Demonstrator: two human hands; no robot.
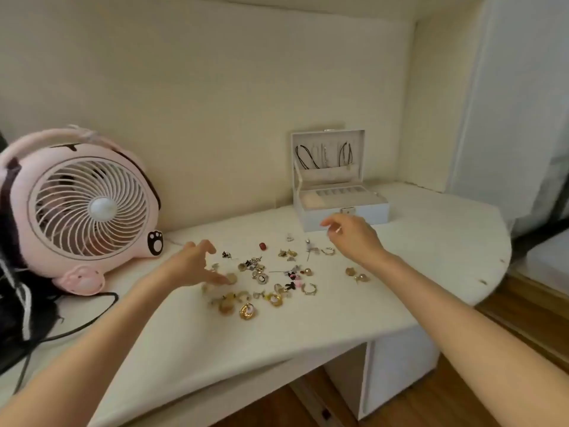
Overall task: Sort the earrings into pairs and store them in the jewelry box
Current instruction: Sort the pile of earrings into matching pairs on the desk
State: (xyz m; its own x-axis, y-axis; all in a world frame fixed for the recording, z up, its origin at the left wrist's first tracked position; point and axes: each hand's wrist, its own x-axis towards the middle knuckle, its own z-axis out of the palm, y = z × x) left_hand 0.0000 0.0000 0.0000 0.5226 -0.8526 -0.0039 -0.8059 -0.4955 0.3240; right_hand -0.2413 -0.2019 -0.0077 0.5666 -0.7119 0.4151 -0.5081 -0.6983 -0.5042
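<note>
Gold and silver make up most of the earrings, a loose scatter in the middle of the white table, none of them in the jewelry box. Among them lie a chunky gold earring with a pale pink centre at the near edge of the scatter, a thin silver hoop, a small red bead at the far side, and a few tiny black and pink pieces in the middle. Two rounded gold pieces sit a little apart to the right of the rest.

Pale and rectangular, the jewelry box stands at the back of the table by the wall, beyond and to the right of the earrings. Its lid is raised upright, with black cord necklaces hanging inside it, and the tray below shows a row of small slots.

At the left side of the scatter the left hand reaches in with its grip released, fingers spread, one fingertip on or just over a round gold earring; blur hides the contact. Just in front of the box the right hand hovers with curled fingers. A small pale glint shows beside them, and I cannot tell whether that grip holds anything.

On the left of the table stands a pink fan, with dark cords beside it.
</note>
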